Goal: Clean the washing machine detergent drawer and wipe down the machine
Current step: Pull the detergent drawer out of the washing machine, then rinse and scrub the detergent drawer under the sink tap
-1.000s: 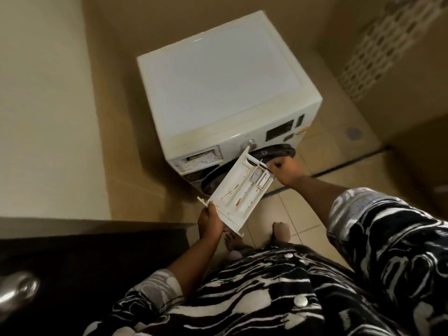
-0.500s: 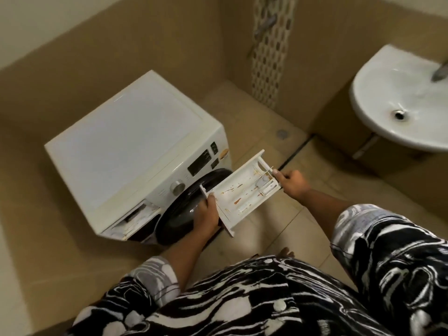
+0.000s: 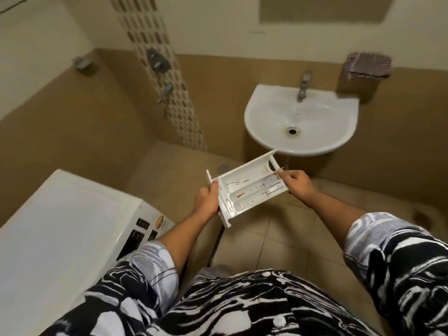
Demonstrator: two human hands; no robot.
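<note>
I hold the white detergent drawer (image 3: 249,189) in the air with both hands, its open compartments facing up and streaked with orange-brown residue. My left hand (image 3: 207,198) grips its front panel end. My right hand (image 3: 297,184) grips the far back end. The white washing machine (image 3: 60,229) stands at the lower left, its control panel beside my left forearm. The drawer's slot in the machine is out of view.
A white wall basin (image 3: 339,112) with a chrome tap (image 3: 303,86) hangs just beyond the drawer. A folded checked cloth (image 3: 368,66) sits on a ledge at the right. Shower valves (image 3: 157,61) are on the mosaic strip. The floor is beige tile.
I have turned right, away from the machine and toward the basin, carrying the drawer along. The machine has slid to the lower left and the basin now faces me.
</note>
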